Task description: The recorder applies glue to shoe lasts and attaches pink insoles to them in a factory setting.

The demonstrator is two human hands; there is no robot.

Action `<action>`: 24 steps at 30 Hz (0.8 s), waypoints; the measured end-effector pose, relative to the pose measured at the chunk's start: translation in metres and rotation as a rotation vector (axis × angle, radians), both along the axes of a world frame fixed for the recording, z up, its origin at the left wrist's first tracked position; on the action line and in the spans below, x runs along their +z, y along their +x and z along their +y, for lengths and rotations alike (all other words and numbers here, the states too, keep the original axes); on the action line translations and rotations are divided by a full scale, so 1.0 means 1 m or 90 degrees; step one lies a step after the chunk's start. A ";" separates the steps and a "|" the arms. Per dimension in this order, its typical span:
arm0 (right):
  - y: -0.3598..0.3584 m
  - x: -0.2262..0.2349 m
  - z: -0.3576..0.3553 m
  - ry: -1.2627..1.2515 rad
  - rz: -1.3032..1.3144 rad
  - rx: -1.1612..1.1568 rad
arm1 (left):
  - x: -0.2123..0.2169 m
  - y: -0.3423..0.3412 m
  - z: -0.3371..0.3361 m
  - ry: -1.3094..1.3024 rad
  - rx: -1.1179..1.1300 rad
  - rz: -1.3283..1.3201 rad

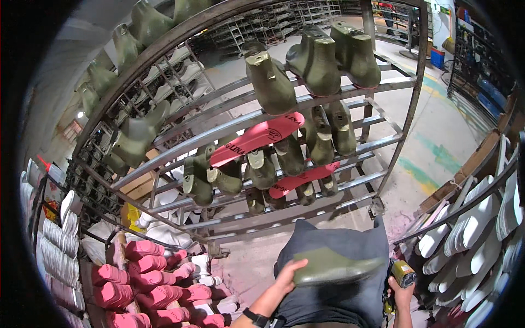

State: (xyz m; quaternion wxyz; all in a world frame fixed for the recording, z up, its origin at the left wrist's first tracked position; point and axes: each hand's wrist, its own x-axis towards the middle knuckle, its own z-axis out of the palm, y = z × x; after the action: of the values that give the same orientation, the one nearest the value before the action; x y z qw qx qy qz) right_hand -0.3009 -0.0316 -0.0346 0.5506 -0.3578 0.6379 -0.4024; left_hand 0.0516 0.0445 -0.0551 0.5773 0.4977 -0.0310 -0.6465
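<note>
An olive-green shoe last [339, 268] lies sideways over my lap, its toe pointing right. My left hand [290, 276] is closed around its heel end. Apart from the last, on the right, my right hand [402, 292] grips a yellow-and-black handheld power tool [403, 273] with its head up; the tool's lower part is partly hidden. Dark grey cloth [317, 235] covers my lap beneath the last. On the metal rack [219, 131] ahead stand several more green lasts [315, 63]. One pink insole [260, 139] lies across a rack shelf, and another pink insole [303, 179] is lower down.
Stacks of pink insoles [159, 295] fill a holder at the lower left, near white insoles [60, 262]. On the right, white insoles [473, 229] hang in a curved metal holder [465, 205]. A rack caster [377, 206] stands just beyond my lap.
</note>
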 end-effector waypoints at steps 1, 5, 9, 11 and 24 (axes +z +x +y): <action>0.004 -0.002 -0.003 -0.018 0.008 -0.024 | -0.009 -0.011 -0.007 -0.015 -0.024 -0.025; -0.006 -0.063 -0.031 -0.086 0.105 0.045 | 0.010 -0.014 -0.023 0.158 -0.160 -0.112; 0.017 -0.056 -0.055 -0.191 0.116 0.067 | 0.071 0.037 -0.049 0.176 -0.522 -0.993; 0.022 -0.039 -0.059 -0.141 0.130 0.062 | 0.130 0.073 -0.058 0.005 -0.232 -1.141; 0.030 -0.037 -0.060 -0.084 0.038 0.075 | 0.281 0.210 -0.133 0.030 -0.201 -1.243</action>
State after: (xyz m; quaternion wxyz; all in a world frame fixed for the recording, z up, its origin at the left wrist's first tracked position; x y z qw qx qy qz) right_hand -0.2710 -0.0913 -0.0712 0.5291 -0.4421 0.6042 -0.3995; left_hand 0.2613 -0.0881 0.2261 0.1956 0.8139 -0.5466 -0.0224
